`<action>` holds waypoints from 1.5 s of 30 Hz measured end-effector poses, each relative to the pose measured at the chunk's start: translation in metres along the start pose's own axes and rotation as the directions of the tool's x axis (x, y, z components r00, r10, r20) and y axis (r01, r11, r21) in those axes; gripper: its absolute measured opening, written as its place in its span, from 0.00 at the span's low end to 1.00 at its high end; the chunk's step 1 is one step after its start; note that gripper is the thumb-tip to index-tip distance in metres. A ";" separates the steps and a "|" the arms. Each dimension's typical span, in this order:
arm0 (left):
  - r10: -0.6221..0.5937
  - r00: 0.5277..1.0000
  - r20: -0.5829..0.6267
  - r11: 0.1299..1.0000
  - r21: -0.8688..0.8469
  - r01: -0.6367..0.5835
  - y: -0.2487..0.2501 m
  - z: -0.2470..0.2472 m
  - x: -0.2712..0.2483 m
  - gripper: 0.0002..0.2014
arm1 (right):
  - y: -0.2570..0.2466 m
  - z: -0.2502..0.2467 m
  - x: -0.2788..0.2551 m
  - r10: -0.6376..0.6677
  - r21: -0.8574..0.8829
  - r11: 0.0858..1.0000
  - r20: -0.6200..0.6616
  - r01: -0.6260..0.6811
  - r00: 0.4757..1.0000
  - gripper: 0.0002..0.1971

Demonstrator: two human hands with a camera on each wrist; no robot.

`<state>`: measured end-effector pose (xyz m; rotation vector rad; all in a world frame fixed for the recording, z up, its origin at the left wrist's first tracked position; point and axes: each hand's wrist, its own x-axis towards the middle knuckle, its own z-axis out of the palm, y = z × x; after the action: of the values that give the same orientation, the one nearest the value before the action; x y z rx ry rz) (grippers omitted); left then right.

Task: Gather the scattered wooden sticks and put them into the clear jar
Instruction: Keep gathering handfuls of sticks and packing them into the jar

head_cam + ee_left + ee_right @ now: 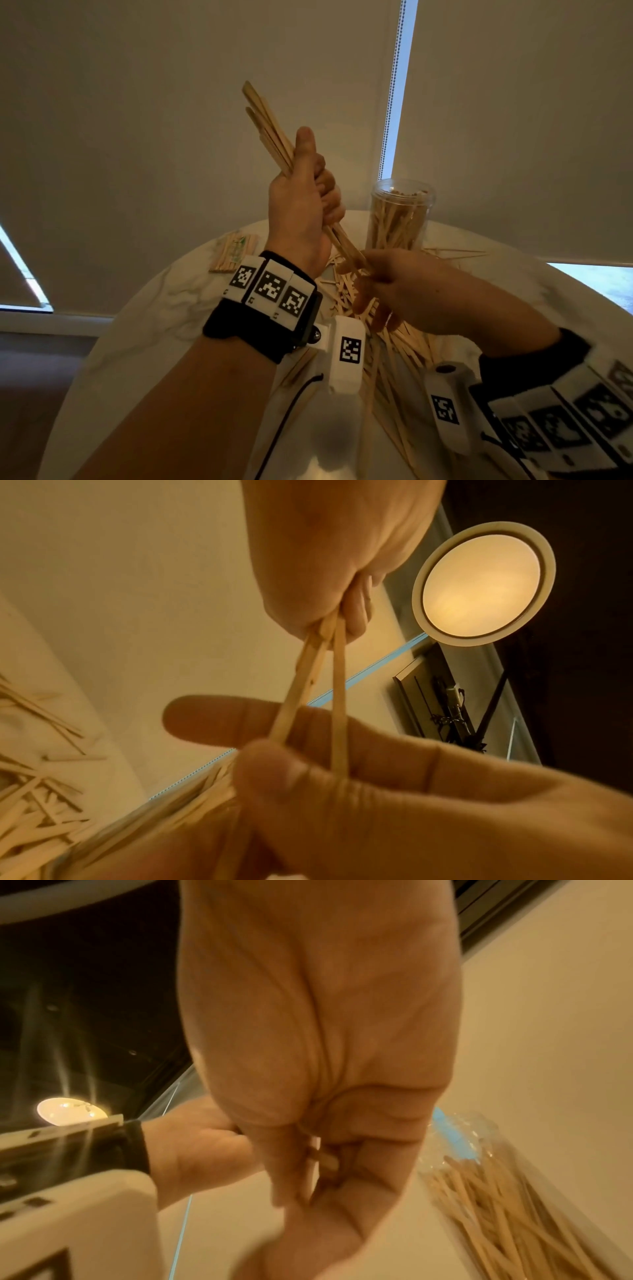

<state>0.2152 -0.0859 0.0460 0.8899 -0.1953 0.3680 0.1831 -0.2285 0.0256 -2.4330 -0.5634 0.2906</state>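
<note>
Round white marble table (154, 308): left hand (301, 205) fists thin pale wooden sticks (267, 123); right hand (394, 281) pinches lower ends; clear plastic jar (400, 212) at 1 o'clock. Sticks light, stiff, slippery; grasp mid-bundle.

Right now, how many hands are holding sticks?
2. The left hand grips a bunch of sticks raised above the table. The right hand pinches the bunch's lower end, near the jar.
</note>
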 end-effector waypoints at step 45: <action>-0.137 0.983 0.120 0.978 0.177 0.114 -0.030 0.014 -0.017 0.13 | 0.005 -0.051 -0.024 -0.124 -0.009 0.992 -0.351 0.129 0.928 0.32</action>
<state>0.2111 -0.1180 0.0282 1.0899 -0.2299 0.2098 0.1807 -0.2694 0.0648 -2.3449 -0.5498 -0.1925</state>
